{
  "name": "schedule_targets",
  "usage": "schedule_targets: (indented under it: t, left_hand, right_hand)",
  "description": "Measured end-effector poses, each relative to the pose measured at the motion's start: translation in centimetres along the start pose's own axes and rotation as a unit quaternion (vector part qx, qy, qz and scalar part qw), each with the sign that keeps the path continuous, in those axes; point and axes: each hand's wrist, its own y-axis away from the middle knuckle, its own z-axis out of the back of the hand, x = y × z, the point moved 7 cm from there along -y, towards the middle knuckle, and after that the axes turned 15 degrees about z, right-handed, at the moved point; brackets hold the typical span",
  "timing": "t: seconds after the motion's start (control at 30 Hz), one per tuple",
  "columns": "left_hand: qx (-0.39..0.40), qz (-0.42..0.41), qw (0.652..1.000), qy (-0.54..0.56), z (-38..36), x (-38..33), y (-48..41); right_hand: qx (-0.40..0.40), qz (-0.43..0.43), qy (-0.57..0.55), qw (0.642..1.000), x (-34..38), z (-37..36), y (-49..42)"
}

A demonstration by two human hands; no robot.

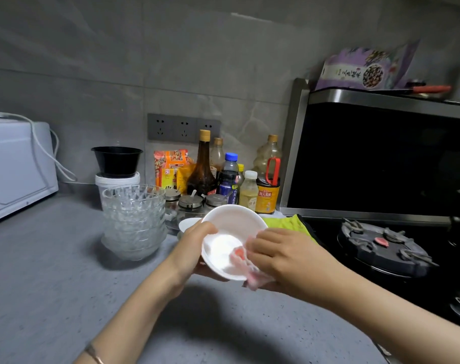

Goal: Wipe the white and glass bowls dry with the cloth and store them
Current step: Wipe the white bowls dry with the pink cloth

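Observation:
My left hand [194, 248] grips a white bowl [228, 229] by its left rim and holds it tilted above the grey counter [52, 285]. Pressed against the bowl's lower right rim is a pink and white cloth [246, 269], bunched in my right hand [281, 256]. A stack of several cut-glass bowls [135, 219] stands on the counter to the left of my hands. Behind my left hand another small white bowl [188, 223] peeks out, mostly hidden.
Sauce bottles [267, 185], jars [190, 206] and snack packets [171, 166] crowd the back wall. A black bowl [117, 161] sits on a white tub. A white microwave [16, 166] stands far left. A black hob [383, 248] and a yellow-green cloth [286, 223] lie to the right.

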Motion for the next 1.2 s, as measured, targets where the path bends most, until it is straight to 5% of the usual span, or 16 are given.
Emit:
schedule_targets:
  t: [0.3,0.6,0.87,0.97,1.1,1.2]
  left_hand:
    - [-0.043,-0.112,0.993,-0.003,-0.1,-2.7,0.9]
    - [0.002,-0.074,0.996,-0.047,0.1,-3.3,1.6]
    - [-0.038,-0.155,0.985,0.063,-1.5,-1.9,1.0]
    - [-0.059,-0.145,0.986,0.056,-0.1,-2.2,0.6]
    - [-0.011,-0.073,0.997,-0.002,-0.1,-1.8,0.5]
    - [0.036,-0.042,0.998,-0.038,-1.2,-1.4,0.5]
  right_hand:
    - [-0.112,-0.132,-0.03,0.984,2.6,0.0,-2.3]
    - [-0.034,-0.019,0.049,0.998,0.2,0.3,-0.8]
    - [-0.114,-0.203,-0.074,0.97,1.7,2.0,-2.5]
    - [-0.062,-0.14,-0.156,0.976,1.7,1.1,-0.6]
    - [0.1,-0.01,0.056,0.993,0.0,-0.1,0.9]
    - [0.137,-0.02,0.096,0.986,-0.8,-0.4,0.6]
